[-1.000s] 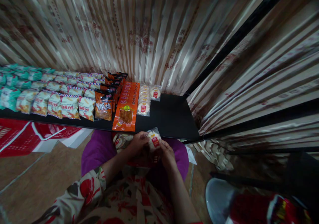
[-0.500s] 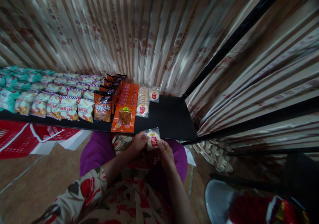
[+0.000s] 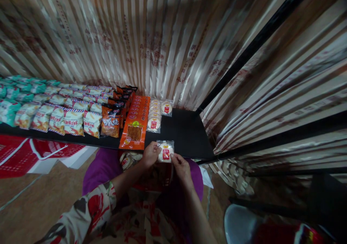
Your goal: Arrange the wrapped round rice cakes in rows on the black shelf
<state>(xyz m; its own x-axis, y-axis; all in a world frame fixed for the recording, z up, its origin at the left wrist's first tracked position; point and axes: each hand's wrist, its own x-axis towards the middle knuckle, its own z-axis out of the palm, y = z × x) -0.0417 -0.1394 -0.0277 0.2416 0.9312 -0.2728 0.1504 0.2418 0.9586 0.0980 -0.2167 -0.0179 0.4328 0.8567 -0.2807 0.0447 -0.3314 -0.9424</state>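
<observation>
Both my hands hold one small clear packet with a round white cake and a red label (image 3: 165,152) at the front edge of a black shelf (image 3: 187,135). My left hand (image 3: 150,155) pinches its left side, my right hand (image 3: 181,166) its lower right corner. Behind it on the shelf a row of the same cake packets (image 3: 154,118) runs back, with one more packet (image 3: 166,107) beside the far end. More packets (image 3: 129,159) lie in my lap under my left hand.
Left of the cakes lie long orange packs (image 3: 136,123), dark orange bags (image 3: 110,123), white-and-red snack bags (image 3: 65,119) and teal bags (image 3: 11,103). A red basket (image 3: 32,153) stands on the floor at left. Striped curtain (image 3: 151,38) and black frame bars (image 3: 260,38) close the back and right.
Both hands have moved the cake packet forward from above my lap to the front edge of the black shelf.
</observation>
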